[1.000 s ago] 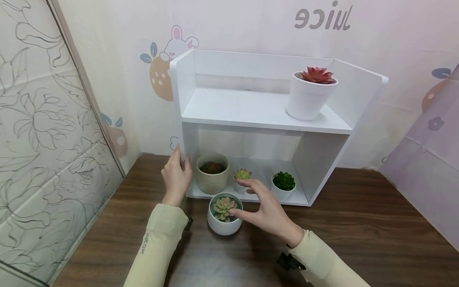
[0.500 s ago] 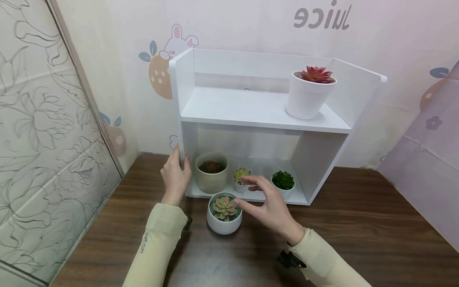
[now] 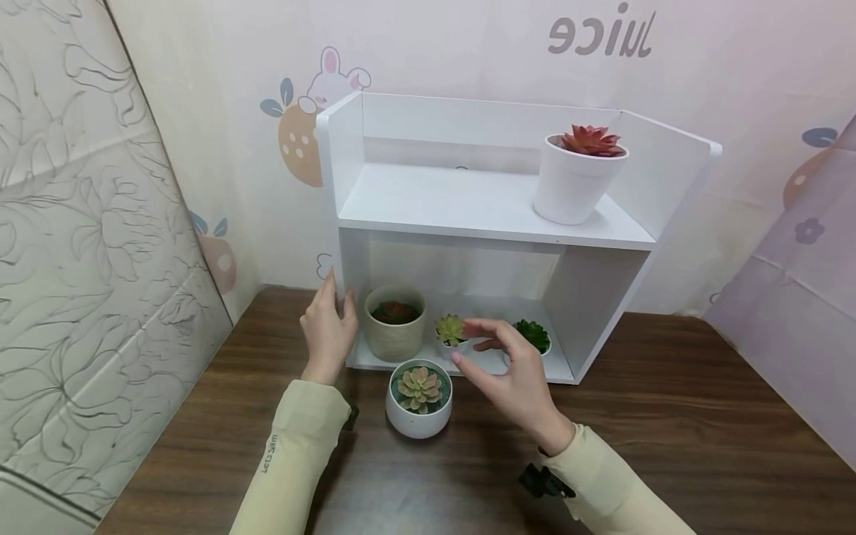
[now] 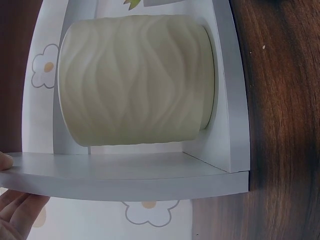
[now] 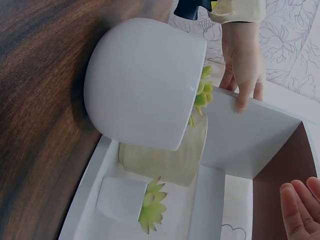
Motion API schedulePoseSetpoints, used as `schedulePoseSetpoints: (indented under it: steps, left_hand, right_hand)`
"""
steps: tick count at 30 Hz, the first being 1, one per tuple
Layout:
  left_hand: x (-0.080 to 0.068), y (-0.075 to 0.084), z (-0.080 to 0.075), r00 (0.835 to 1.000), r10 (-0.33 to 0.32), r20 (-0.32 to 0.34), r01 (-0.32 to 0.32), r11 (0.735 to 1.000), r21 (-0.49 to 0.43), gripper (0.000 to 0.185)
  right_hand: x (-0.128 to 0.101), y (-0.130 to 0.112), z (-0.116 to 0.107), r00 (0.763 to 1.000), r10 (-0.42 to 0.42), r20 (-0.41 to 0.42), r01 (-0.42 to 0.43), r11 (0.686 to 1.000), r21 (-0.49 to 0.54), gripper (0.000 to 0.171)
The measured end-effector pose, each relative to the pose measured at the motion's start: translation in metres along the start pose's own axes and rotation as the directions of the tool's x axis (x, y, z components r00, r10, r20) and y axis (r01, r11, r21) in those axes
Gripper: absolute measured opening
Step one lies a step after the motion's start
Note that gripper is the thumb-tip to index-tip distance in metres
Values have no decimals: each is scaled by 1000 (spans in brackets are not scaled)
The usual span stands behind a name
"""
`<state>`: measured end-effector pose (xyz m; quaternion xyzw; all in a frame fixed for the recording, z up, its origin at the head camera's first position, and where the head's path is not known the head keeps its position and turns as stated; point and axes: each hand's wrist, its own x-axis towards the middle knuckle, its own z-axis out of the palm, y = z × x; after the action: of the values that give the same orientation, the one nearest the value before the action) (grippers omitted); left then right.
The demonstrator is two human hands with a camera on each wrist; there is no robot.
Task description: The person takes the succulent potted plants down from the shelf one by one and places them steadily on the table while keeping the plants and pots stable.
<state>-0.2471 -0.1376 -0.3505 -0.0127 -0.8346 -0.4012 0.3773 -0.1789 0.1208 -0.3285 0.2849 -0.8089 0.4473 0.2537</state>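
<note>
My left hand (image 3: 329, 327) holds the left side panel (image 4: 125, 187) of a white two-tier shelf (image 3: 495, 236), thumb on the inside and fingers outside. My right hand (image 3: 515, 371) hovers before the lower tier, thumb and fingers spread apart with nothing between them. Its fingertips come close to a small white pot with a yellow-green succulent (image 3: 450, 329). A round white pot with a pinkish-green succulent (image 3: 418, 423) stands on the table in front of the shelf. Behind my right hand, a dark green succulent (image 3: 533, 334) in a white pot is partly hidden.
A cream wavy-textured pot (image 3: 394, 342) fills the lower tier's left corner. On the upper tier, a tall white pot with a red succulent (image 3: 575, 186) stands at the right. The shelf rests on a dark wooden table (image 3: 669, 416) against a printed wall covering.
My right hand has drawn back to the right from the round white pot, uncovering its succulent and covering more of the dark green one. My left hand stays put.
</note>
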Motion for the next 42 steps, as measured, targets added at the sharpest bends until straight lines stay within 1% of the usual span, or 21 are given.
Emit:
schedulePoseSetpoints:
  steps: [4, 9, 17, 24, 28, 32, 39, 42]
  left_hand:
    - [0, 0, 0, 1000, -7, 6, 7, 1000, -2, 47]
    - [0, 1, -1, 1000, -13, 8, 13, 1000, -1, 47]
    - [0, 0, 0, 1000, -7, 4, 7, 1000, 3, 47]
    - [-1, -1, 1, 1000, -3, -1, 3, 1000, 8, 48]
    - [-1, 0, 1, 1000, -3, -5, 3, 1000, 2, 47]
    - [-1, 1, 0, 1000, -12, -2, 12, 1000, -1, 47]
    - [-1, 1, -1, 1000, -21, 11, 21, 1000, 0, 48]
    - [-1, 1, 0, 1000, -18, 10, 18, 1000, -1, 48]
  right_hand:
    - [2, -1, -3, 999, -13, -31, 14, 1000, 11, 37]
    - [5, -1, -8, 997, -43, -70, 44, 999, 16, 38]
    - [9, -3, -17, 991, -26, -133, 35, 998, 61, 38]
    - [13, -6, -22, 983, -38, -177, 49, 997, 56, 39]
    - [15, -6, -26, 984, -12, -180, 22, 998, 57, 38]
    - [18, -6, -29, 983, -6, -183, 16, 998, 55, 38]
    - [23, -8, -35, 975, -23, -223, 42, 996, 78, 38]
    - [25, -7, -37, 971, -36, -235, 54, 996, 72, 38]
